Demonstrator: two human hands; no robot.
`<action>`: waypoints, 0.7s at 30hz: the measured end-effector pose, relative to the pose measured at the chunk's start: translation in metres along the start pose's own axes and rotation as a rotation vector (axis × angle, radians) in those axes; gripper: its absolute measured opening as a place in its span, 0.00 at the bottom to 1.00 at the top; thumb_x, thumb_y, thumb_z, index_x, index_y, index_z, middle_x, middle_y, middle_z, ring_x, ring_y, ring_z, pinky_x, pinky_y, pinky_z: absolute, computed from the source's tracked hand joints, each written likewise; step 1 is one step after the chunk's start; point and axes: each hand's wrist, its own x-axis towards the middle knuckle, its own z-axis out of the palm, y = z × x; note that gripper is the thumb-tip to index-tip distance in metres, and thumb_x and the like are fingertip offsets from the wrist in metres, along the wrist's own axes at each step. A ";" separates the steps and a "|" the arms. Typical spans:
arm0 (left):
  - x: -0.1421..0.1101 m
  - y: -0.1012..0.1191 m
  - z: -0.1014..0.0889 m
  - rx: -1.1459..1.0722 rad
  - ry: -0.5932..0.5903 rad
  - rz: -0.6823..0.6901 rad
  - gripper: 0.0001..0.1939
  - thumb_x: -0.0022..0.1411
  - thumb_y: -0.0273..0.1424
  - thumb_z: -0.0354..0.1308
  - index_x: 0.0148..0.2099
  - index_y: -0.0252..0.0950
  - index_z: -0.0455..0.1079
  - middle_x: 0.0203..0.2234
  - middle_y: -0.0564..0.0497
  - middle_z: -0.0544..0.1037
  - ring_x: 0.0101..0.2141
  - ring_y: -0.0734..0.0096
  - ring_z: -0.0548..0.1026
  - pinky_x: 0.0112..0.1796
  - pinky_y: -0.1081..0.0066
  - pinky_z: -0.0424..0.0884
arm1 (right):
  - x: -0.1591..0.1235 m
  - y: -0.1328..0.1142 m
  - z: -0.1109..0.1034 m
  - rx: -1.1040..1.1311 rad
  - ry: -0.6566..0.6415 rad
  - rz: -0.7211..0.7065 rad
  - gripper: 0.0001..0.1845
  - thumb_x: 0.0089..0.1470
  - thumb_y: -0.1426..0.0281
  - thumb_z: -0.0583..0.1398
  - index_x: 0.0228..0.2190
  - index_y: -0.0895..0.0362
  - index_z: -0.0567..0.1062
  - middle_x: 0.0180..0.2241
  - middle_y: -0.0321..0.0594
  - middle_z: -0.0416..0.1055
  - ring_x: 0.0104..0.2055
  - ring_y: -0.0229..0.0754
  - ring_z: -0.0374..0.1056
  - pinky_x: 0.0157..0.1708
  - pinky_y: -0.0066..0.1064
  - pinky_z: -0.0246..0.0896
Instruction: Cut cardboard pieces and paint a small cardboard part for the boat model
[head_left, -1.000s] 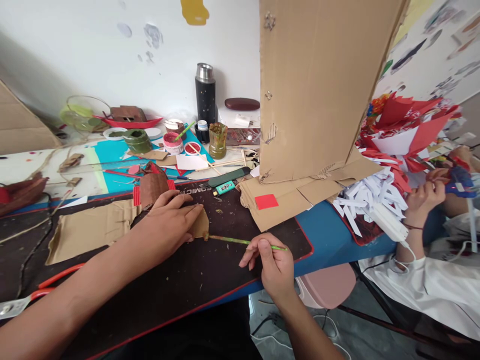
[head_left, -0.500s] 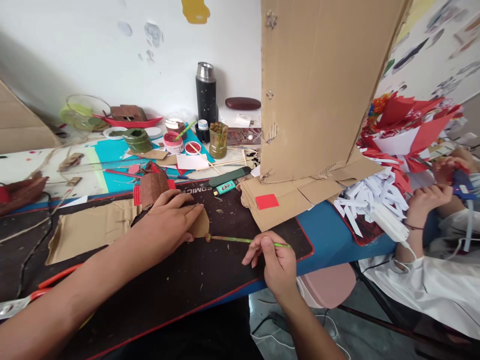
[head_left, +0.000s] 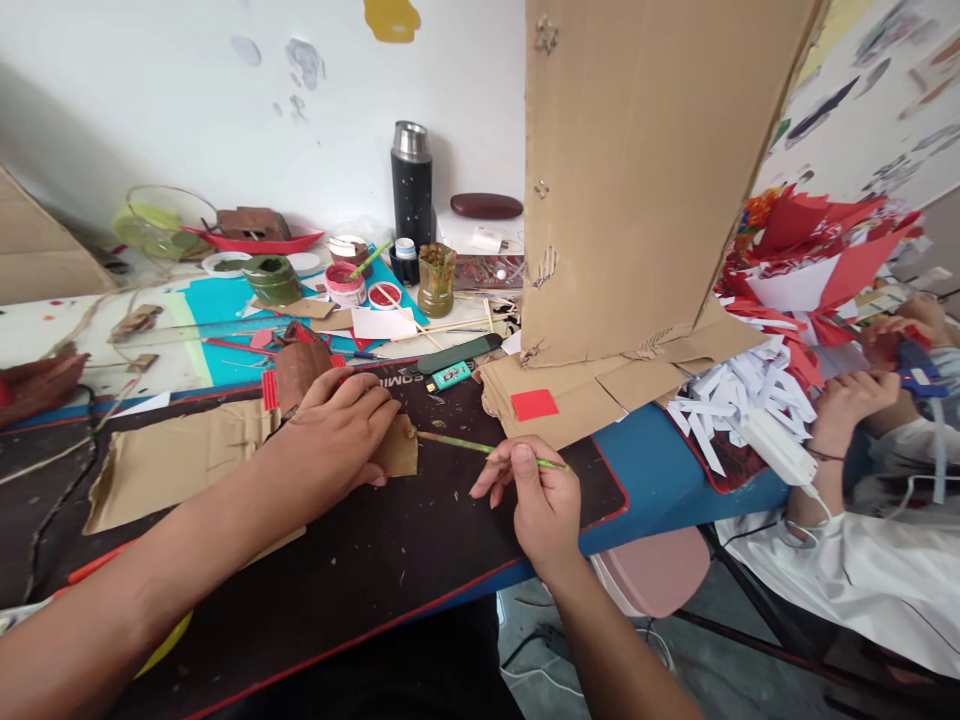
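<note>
My left hand lies palm down on a small brown cardboard piece on the black desk mat, fingers together and pressing it flat. My right hand pinches a thin green paintbrush near its rear end. The brush tip rests on the right edge of the cardboard piece. A larger torn cardboard sheet lies left of my left hand, partly under my forearm.
A tall cardboard panel stands at the right on folded cardboard with a red square. Paint pots, a green-stained jar and a black flask stand behind. Another person's hands hold a blue glue gun by red and white paper strips.
My right hand has moved up and slightly left, carrying the brush tip onto the cardboard piece's right edge. My left hand stays pressed on the piece. The view has shifted a little.
</note>
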 end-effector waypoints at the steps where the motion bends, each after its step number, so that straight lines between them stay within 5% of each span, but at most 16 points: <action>1: 0.001 -0.001 0.000 0.015 0.006 0.004 0.34 0.58 0.41 0.78 0.62 0.30 0.79 0.57 0.29 0.82 0.63 0.29 0.72 0.67 0.37 0.62 | 0.002 0.000 0.001 -0.008 -0.003 -0.003 0.26 0.76 0.48 0.59 0.35 0.54 0.80 0.24 0.40 0.81 0.23 0.42 0.81 0.20 0.26 0.68; 9: 0.001 -0.005 -0.001 -0.045 0.011 -0.004 0.24 0.56 0.43 0.80 0.49 0.36 0.82 0.51 0.33 0.83 0.61 0.30 0.73 0.68 0.36 0.62 | 0.014 0.007 0.006 -0.064 -0.038 -0.005 0.26 0.76 0.47 0.59 0.36 0.54 0.80 0.25 0.39 0.81 0.25 0.41 0.81 0.20 0.26 0.68; 21: 0.001 -0.005 -0.003 -0.001 -0.020 0.013 0.27 0.55 0.44 0.82 0.50 0.34 0.83 0.51 0.34 0.84 0.60 0.33 0.74 0.68 0.38 0.64 | 0.016 0.011 0.015 -0.092 -0.013 -0.054 0.25 0.77 0.48 0.57 0.38 0.54 0.81 0.26 0.40 0.81 0.26 0.43 0.82 0.21 0.27 0.69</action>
